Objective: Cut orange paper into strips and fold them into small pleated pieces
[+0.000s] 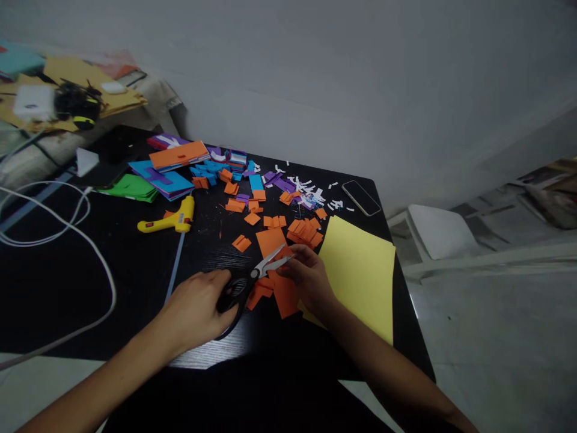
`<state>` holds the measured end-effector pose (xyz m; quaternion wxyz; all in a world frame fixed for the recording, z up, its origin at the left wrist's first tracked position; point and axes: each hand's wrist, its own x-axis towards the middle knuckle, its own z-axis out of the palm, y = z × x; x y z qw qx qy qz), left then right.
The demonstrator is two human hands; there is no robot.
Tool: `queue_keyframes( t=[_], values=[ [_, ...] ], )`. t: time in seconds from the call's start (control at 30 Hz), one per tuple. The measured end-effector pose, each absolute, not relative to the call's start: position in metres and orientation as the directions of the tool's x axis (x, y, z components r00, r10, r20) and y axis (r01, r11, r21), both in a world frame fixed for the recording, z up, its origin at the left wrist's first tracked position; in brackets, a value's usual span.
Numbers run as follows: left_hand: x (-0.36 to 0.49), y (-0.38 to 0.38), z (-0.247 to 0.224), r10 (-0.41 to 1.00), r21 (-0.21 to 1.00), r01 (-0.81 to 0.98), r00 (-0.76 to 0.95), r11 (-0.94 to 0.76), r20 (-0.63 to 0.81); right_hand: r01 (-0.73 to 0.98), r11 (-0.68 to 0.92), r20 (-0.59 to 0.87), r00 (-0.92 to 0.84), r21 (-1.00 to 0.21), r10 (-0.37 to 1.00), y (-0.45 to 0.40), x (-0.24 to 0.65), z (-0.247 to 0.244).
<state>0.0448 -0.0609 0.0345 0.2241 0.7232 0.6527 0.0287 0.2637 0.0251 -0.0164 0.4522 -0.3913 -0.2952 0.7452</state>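
Black-handled scissors [255, 273] are in my left hand [198, 304], its fingers wrapped round the handles and the blades parted. The blade tips reach the fingers of my right hand [309, 276], which pinch a small orange paper piece [287, 255]. Under the blades lies an orange paper strip [285, 297] on the black table. Folded orange pieces [305, 232] are scattered behind and beside the hands. Yellow sheets [360, 276] lie under and to the right of my right forearm.
A yellow glue gun [169, 222] and white cable [101, 258] lie left. Colored paper stacks [179, 155], white scraps [311, 195] and a phone [361, 198] are farther back. A white stool [442, 231] stands right, beyond the table edge.
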Motion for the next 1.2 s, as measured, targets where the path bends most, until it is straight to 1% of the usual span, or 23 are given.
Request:
queue_keyframes(
  t=[0.37, 0.73, 1.2],
  values=[
    [0.040, -0.058, 0.032, 0.947, 0.392, 0.919, 0.162, -0.043, -0.276, -0.395, -0.368, -0.266, -0.290, -0.842, 0.919, 0.025, 0.264, -0.020],
    [0.041, -0.055, 0.030, 0.949, 0.400, 0.916, 0.152, -0.029, -0.277, -0.384, -0.371, -0.290, -0.253, -0.846, 0.923, 0.023, 0.262, -0.013],
    [0.040, -0.056, 0.025, 0.947, 0.349, 0.936, 0.145, -0.038, -0.285, -0.370, -0.369, -0.297, -0.237, -0.853, 0.925, 0.023, 0.263, -0.013]
  ],
)
